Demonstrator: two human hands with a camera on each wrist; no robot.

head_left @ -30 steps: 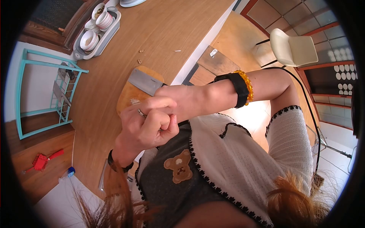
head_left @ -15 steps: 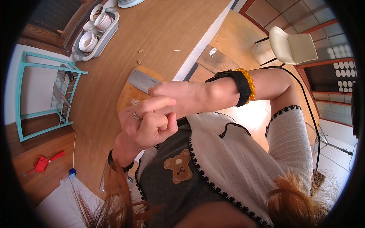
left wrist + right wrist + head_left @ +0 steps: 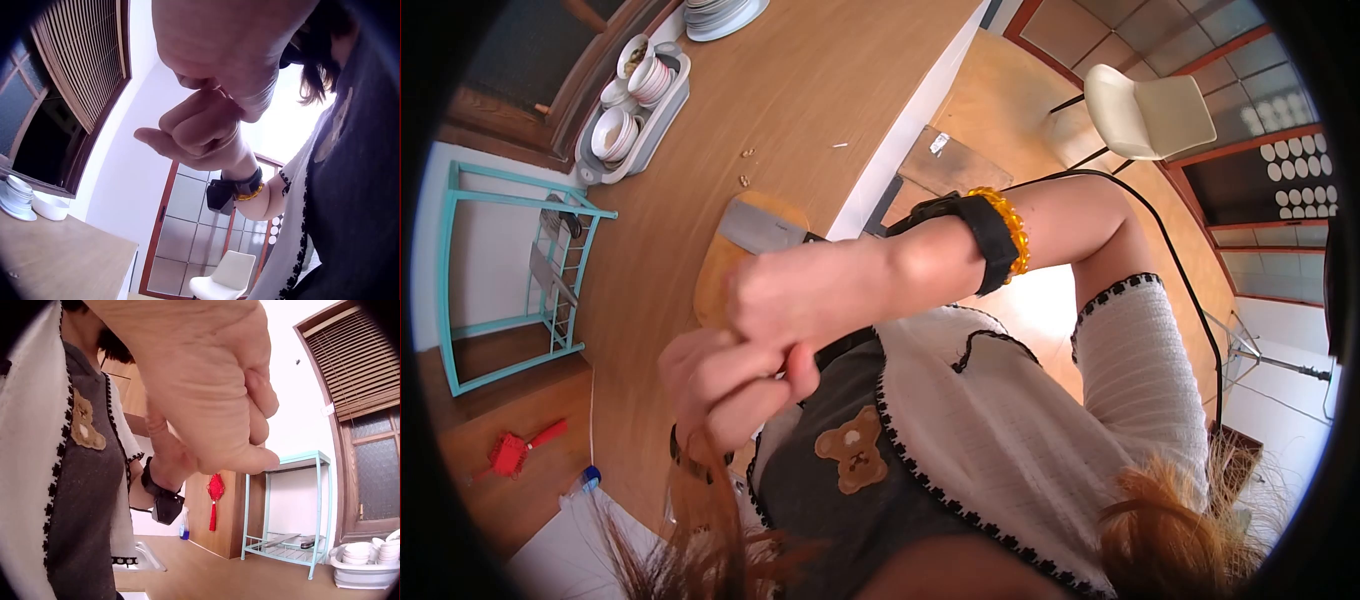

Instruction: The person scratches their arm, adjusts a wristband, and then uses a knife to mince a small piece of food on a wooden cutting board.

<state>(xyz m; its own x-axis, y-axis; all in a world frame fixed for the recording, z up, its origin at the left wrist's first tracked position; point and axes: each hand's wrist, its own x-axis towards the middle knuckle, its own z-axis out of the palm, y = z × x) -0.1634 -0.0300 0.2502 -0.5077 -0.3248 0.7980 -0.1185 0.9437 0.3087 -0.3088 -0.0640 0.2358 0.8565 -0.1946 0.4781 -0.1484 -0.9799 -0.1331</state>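
Note:
In front of the chest both hands meet with curled fingers, and no object shows between them. My right hand [image 3: 805, 290] lies across the upper side of my left hand [image 3: 725, 385], overlapping its fingers in the head view. The left thumb sticks out beneath the right hand. In the left wrist view my right hand [image 3: 203, 125] is fisted with its thumb out, right against the left hand [image 3: 219, 44]. The right wrist wears a black band [image 3: 990, 245] and amber beads [image 3: 1010, 230]. Beyond the hands, a cleaver [image 3: 760, 228] lies on a wooden cutting board [image 3: 712, 272].
A grey-white basin [image 3: 670, 120] of bowls and a stack of plates [image 3: 722, 20] stand on the wooden counter [image 3: 800, 100]. A turquoise rack [image 3: 450, 290] holds knives at the left. A cream chair [image 3: 1145, 120] stands beyond the counter's edge.
Both hands have shifted left and downward in the head view, with the right hand now covering more of the left fingers. The ring on the left hand is no longer visible. The view itself shifted slightly.

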